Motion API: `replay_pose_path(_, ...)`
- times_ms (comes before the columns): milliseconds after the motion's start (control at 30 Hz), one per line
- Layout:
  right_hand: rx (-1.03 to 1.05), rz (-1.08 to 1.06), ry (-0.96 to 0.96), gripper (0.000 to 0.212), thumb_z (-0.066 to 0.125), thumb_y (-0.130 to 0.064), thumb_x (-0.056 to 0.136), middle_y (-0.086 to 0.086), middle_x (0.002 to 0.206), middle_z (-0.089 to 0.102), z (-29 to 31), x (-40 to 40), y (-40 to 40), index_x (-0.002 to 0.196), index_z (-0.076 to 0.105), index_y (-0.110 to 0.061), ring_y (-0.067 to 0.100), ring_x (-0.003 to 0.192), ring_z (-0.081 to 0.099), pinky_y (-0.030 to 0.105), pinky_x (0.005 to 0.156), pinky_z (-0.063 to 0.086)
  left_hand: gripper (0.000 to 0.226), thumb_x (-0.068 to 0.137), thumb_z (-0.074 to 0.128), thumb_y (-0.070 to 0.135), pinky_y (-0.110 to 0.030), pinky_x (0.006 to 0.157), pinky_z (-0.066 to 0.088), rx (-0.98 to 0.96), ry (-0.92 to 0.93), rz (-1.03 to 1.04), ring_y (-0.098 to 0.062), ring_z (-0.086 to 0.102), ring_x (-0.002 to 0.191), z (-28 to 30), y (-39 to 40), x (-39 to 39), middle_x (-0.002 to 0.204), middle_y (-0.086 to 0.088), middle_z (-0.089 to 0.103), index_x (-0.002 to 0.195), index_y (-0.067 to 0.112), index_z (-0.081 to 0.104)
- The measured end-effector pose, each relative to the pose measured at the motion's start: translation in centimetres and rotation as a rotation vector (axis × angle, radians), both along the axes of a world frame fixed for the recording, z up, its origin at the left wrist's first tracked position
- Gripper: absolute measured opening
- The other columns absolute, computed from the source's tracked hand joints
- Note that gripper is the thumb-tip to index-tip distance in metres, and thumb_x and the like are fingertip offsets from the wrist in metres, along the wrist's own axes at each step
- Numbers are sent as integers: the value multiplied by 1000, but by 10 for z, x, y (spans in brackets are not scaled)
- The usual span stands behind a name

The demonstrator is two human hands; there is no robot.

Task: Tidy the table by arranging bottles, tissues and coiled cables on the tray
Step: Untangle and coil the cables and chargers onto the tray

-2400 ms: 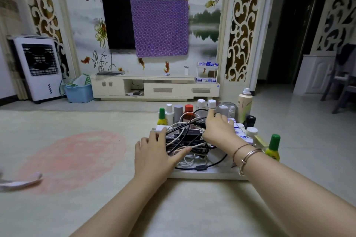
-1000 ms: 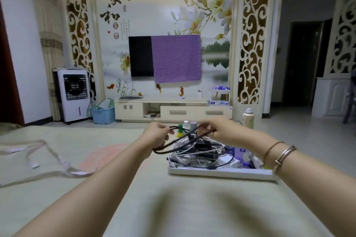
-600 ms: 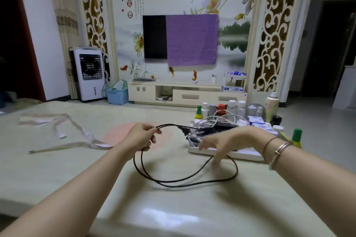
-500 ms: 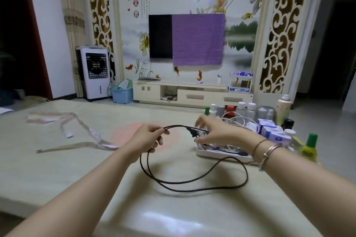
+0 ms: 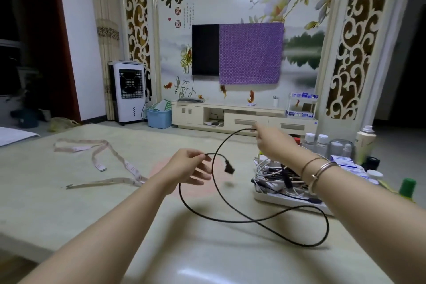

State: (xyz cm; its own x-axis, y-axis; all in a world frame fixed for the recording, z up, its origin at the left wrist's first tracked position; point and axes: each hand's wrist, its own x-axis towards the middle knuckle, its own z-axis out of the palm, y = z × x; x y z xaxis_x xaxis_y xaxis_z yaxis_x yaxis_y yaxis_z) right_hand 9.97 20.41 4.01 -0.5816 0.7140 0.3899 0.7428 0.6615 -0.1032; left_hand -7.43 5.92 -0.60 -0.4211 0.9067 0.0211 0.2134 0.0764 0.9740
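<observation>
Pale glossy table (image 5: 69, 203) in living room. Thin black rubbery cable (image 5: 230, 220) sprawled near front edge, beside white plastic tray (image 5: 288, 202) at right edge. Left hand (image 5: 184, 168) pinches plug end, other fingers loose; right hand (image 5: 274, 143) pinches far end. Probably light, floppy, springy; best gripped near the ends.

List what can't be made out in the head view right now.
- Right hand: motion-blurred; its grip on the black cable is unclear.
- Cable pile on the tray: tangled and partly hidden by the right forearm; individual cables can't be counted.
- Bottle labels: too small to read.
- Green-capped bottle: body hidden behind the right forearm.
- Measuring tape: markings blurred.
</observation>
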Motion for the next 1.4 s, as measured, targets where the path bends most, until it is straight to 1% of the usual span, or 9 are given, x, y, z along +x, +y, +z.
replay_pose_path(200, -112, -69, -283, 24, 36, -1, 90, 12, 106, 58, -9, 15, -23, 107, 51, -8, 28, 88, 54, 32, 70, 43, 24, 95, 43, 7, -14, 41, 38, -269, 302, 138, -12, 50, 47, -22, -20, -5, 66, -5, 66, 98, 4, 67)
replay_pose_path(400, 160, 86, -370, 48, 54, -13, 84, 12, 129, 43, -53, -15, -44, 130, 39, -13, 33, 121, 40, 42, 96, 39, 31, 89, 46, 8, -27, 83, 46, -420, 758, 175, -27, 59, 103, -57, -35, -23, 116, -11, 63, 114, 9, 64)
replay_pose_path(600, -243, 111, -548, 37, 51, -40, 93, 13, 123, 58, -77, -39, -65, 113, 56, -9, 29, 109, 56, 27, 75, 38, 26, 92, 48, 15, -31, 85, 44, -209, 740, 208, -24, 55, 103, -74, -37, -21, 113, -8, 60, 114, 16, 62)
replay_pose_path(700, -298, 76, -651, 27, 50, -26, 92, 9, 81, 63, -73, -43, -61, 77, 55, -5, 26, 72, 60, 21, 54, 40, 27, 94, 43, 10, -31, 84, 43, -160, 707, 226, -24, 55, 103, -75, -31, -20, 113, -9, 62, 112, 13, 63)
replay_pose_path(900, -653, -40, 90, 24, 53, -11, 86, 2, 33, 54, -66, -70, -21, 63, 56, -2, 14, 30, 55, 16, 33, 41, 44, 92, 41, 3, -23, 85, 36, -212, 677, 159, -21, 49, 117, -73, -13, -29, 131, -8, 51, 134, 14, 46)
replay_pose_path(1067, -777, -120, 575, 45, 47, 4, 90, 28, 105, 64, -69, -81, 15, 133, 35, 4, 29, 62, 68, 32, 54, 56, 36, 87, 42, 0, -25, 67, 34, -201, 611, 167, -19, 50, 90, -74, -1, -44, 112, -9, 63, 118, 18, 53)
replay_pose_path(1200, -743, 285, 310, 27, 63, -31, 91, 15, 102, 70, -64, -63, -4, 102, 50, -9, 18, 79, 67, 39, 77, 56, 33, 87, 41, -2, -22, 57, 34, -218, 578, 220, -18, 50, 80, -79, 2, -50, 108, -9, 61, 106, 17, 60)
replay_pose_path(1300, -922, 548, -326, 50, 63, -67, 74, -15, 85, 69, -49, -29, -31, 95, 61, -21, 2, 79, 60, 22, 74, 49, 32, 86, 39, -2, -14, 45, 31, -220, 527, 240, -16, 48, 69, -80, 0, -50, 101, -8, 60, 94, 21, 60)
replay_pose_path(1400, -868, 571, -740, 38, 73, -54, 71, -18, 82, 62, -48, 0, -39, 94, 64, -26, -1, 77, 56, 17, 74, 44, 33, 86, 39, -1, -19, 49, 32, -234, 517, 239, -19, 49, 75, -75, -2, -47, 104, -11, 63, 97, 17, 64)
